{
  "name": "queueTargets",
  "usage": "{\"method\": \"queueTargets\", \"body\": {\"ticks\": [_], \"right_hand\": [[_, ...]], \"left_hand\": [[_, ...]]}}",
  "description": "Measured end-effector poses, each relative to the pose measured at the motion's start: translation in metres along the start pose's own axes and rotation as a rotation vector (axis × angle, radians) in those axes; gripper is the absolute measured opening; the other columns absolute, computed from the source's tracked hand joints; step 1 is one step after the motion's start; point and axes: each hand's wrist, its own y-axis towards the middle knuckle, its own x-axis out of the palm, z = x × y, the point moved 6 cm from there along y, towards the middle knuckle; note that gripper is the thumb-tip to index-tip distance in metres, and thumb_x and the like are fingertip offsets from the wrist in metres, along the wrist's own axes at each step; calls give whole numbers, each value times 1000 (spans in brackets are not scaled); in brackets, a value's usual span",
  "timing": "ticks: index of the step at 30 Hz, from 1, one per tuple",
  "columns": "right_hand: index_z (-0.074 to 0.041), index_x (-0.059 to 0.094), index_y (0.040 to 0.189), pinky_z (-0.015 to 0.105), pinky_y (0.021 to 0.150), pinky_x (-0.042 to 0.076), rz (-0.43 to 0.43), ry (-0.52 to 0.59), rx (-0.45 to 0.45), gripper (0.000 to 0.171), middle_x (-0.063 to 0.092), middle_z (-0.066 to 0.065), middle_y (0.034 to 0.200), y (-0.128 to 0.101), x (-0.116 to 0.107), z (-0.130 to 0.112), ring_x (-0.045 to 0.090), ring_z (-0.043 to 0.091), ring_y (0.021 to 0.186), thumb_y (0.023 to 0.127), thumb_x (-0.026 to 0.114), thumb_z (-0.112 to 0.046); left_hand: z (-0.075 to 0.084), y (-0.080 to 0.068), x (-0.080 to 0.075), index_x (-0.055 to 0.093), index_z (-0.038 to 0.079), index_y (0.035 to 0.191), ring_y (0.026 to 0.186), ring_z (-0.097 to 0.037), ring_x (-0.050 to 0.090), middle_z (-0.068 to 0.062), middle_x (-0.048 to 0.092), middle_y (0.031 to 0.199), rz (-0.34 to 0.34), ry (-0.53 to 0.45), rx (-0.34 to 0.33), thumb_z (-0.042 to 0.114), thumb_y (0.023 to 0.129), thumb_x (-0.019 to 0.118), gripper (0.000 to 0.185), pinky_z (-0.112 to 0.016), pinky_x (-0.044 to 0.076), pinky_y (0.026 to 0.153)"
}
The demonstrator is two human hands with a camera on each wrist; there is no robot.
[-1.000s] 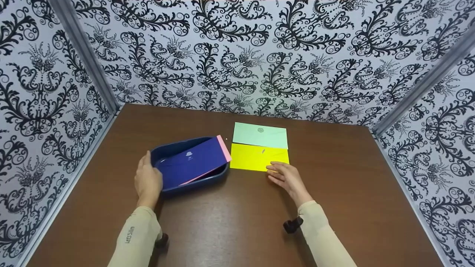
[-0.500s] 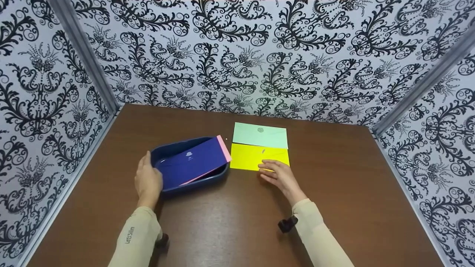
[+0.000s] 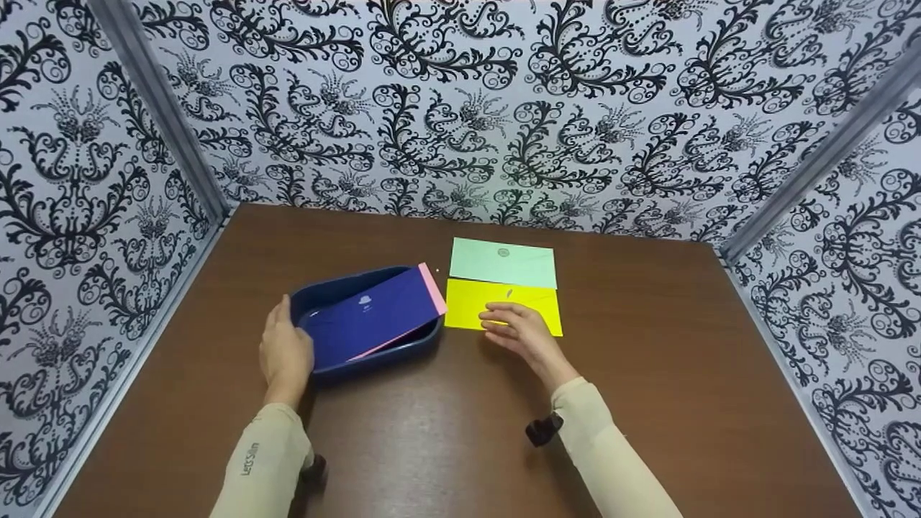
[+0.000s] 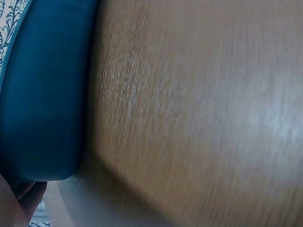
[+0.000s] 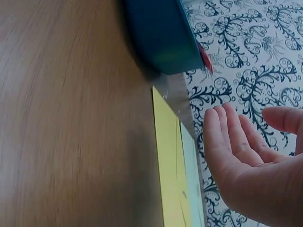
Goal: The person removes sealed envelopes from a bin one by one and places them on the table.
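My left hand [image 3: 286,354] holds the left end of a dark blue plastic tub [image 3: 388,360]; in the left wrist view its fingers [image 4: 33,198] show at the tub's end. A dark blue envelope [image 3: 374,309] lies slanted in the tub, over a pink envelope [image 3: 433,289] whose edge sticks out past the right rim. My right hand [image 3: 525,337] hovers over the near edge of a yellow envelope [image 3: 468,302], holding nothing, its fingers loosely bent and thumb apart in the right wrist view. A mint green envelope [image 3: 496,265] lies just behind the yellow one.
Everything stands on a brown wooden table [image 3: 647,324]. Patterned black and white walls [image 3: 475,115] rise behind and at both sides. A tiny white speck lies between the tub and the envelopes. Black wrist devices [image 3: 543,429] hang below the sleeves.
My right hand has moved left and slightly away from me, from the yellow envelope's right corner toward its middle. The left hand, the tub and the envelopes stay in place.
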Motion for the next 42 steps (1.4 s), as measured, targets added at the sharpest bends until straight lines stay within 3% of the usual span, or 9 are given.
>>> {"method": "queueTargets", "body": {"ticks": [5, 12, 20, 30, 42], "right_hand": [[0, 62, 128, 35, 94, 57, -22, -24, -17, 33, 70, 17, 123, 0, 14, -4, 68, 32, 116, 100, 59, -17], [2, 60, 130, 39, 100, 53, -58, -60, -49, 35, 67, 20, 129, 1, 35, -8, 66, 32, 120, 100, 58, -16], [3, 57, 134, 42, 103, 51, -84, -93, -66, 38, 63, 22, 135, 5, 53, -8, 59, 38, 128, 101, 56, -17], [7, 56, 133, 53, 109, 44, -112, -121, -105, 36, 64, 23, 132, 8, 68, -10, 66, 31, 120, 102, 52, -11], [6, 57, 132, 47, 104, 50, -108, -176, -95, 36, 63, 25, 131, 6, 78, -14, 66, 33, 118, 101, 52, -11]], "left_hand": [[0, 0, 0, 26, 11, 159, 127, -50, 50, -19, 34, 159, -6, -12, 3, 2, 96, 38, 64, -60, 43, 105], [-1, 0, 0, 27, 9, 158, 132, -50, 46, -20, 34, 159, -1, -11, 7, 2, 96, 38, 63, -60, 39, 110], [0, -1, 0, 28, 9, 157, 134, -49, 45, -19, 35, 159, 0, -4, 6, 2, 96, 38, 63, -60, 40, 108], [1, 0, -1, 30, 10, 157, 128, -51, 50, -19, 36, 158, 17, -11, 15, 2, 95, 37, 62, -62, 44, 100], [1, 0, -1, 29, 9, 157, 126, -51, 51, -19, 36, 158, 18, -14, 23, 2, 96, 37, 62, -62, 44, 101]]}}
